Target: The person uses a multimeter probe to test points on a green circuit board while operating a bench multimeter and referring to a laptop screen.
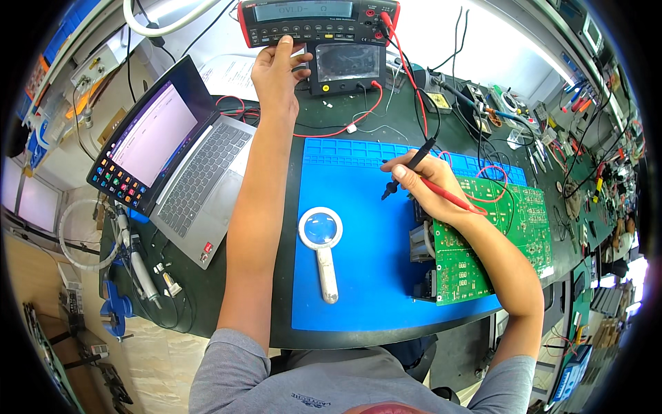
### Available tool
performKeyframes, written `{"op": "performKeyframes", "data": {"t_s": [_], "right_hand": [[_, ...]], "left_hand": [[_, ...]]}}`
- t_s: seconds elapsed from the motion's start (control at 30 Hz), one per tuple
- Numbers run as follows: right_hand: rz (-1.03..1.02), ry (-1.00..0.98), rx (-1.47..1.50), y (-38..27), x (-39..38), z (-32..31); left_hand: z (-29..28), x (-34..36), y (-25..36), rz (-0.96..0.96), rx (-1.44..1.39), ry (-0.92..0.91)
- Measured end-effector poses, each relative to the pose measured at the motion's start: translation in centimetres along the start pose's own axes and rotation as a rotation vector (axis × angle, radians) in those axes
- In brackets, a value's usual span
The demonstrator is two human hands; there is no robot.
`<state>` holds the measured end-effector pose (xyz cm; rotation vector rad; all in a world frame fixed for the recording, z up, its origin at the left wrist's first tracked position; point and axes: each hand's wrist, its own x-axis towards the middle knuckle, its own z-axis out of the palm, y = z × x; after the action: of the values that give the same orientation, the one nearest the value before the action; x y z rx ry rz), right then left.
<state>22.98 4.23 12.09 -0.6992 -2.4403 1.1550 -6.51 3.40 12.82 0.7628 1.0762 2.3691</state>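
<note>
My left hand (276, 69) reaches up to a bench multimeter (318, 26) with a black and red front. One fingertip touches a button under its display, and the other fingers are apart below. In my right hand (431, 188) are two test probes: a black probe (422, 153), its tip pointing down left, and a red probe (452, 196) lying across the palm. That hand is above the left edge of a green circuit board (493, 241), solder side up, with bulky components along its left side. The probe tips touch nothing that I can make out.
A blue work mat (365, 276) lies under the board, with a white-rimmed magnifying glass (321, 241) on it. An open laptop (186, 165) stands at the left. Red and black leads (418, 83) run from the meter. Tools and loose cables crowd the right side.
</note>
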Motion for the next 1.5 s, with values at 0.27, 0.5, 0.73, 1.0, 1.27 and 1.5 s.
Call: {"op": "performKeyframes", "data": {"t_s": [0.27,0.5,0.73,1.0,1.27,1.5], "right_hand": [[-0.006,0.002,-0.008,0.04,0.0,-0.02],[-0.007,-0.002,-0.006,-0.13,-0.02,-0.06],[-0.01,0.004,0.006,0.0,-0.06,0.0],[-0.015,0.005,-0.013,0.04,0.0,-0.03],[-0.035,0.008,0.007,0.61,0.04,0.04],[-0.052,0.01,0.002,0.58,0.03,0.06]], "left_hand": [[-0.04,0.05,-0.04,0.004,0.0,-0.006],[-0.12,0.07,-0.05,0.007,-0.003,-0.009],[0.0,0.02,0.04,0.002,-0.002,-0.005],[-0.03,0.05,-0.06,-0.001,-0.009,-0.004],[0.65,-0.19,-0.72,0.01,-0.05,0.029],[0.63,-0.22,-0.84,0.019,-0.058,0.015]]}}
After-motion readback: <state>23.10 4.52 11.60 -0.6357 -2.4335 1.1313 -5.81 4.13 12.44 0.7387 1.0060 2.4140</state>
